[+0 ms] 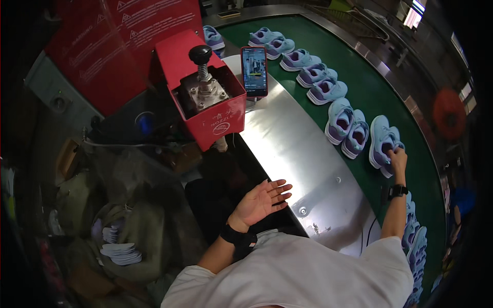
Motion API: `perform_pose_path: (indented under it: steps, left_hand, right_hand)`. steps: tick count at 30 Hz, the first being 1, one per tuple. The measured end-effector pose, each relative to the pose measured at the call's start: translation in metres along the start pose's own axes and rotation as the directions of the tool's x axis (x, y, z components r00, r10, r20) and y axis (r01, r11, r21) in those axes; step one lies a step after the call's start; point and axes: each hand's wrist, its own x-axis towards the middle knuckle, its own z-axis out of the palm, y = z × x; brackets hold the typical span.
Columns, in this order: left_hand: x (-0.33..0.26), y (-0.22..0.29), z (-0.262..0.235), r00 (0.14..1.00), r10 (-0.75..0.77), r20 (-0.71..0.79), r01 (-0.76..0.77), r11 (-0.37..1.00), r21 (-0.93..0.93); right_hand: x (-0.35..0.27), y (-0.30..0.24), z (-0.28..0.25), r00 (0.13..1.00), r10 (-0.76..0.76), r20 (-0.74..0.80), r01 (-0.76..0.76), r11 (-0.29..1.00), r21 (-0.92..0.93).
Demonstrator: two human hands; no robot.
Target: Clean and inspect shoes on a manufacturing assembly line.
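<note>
My left hand (262,201) is spreading its fingers in mid-air; my right hand (398,159) is pinching at a pair of shoes (379,134).
Below my right hand, my sleeve (386,259) is partly covering a crowded row (417,251). My right fingertips are partly hiding in the openings, so which collar they're pinching is hard to tell. The pair is sitting on the green belt (310,43), beyond the steel plate (308,164). Farther off, the phone (254,72) is showing a picture too small to read, and the red machine (177,61) is cutting off the farthest shoe (213,38).
</note>
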Motion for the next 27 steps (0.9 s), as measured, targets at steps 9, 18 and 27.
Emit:
perform_pose_path:
  steps: [9, 18, 27]
  left_hand:
    - [0.039, -0.004, 0.005, 0.928, 0.004, 0.372, 0.131, 0.932, -0.337]
    - [-0.04, -0.008, -0.038, 0.883, 0.466, 0.057, -0.428, 0.85, -0.308]
    - [-0.036, 0.022, -0.036, 0.797, 0.598, 0.082, -0.559, 0.783, -0.273]
  right_hand:
    - [-0.14, -0.251, -0.116, -0.083, -0.997, -0.004, 0.97, -0.082, 0.231]
    - [-0.219, -0.334, -0.08, -0.115, -0.993, -0.007, 0.782, -0.095, 0.616]
    - [-0.254, -0.344, -0.038, 0.012, -1.0, -0.009, 0.73, 0.002, 0.683]
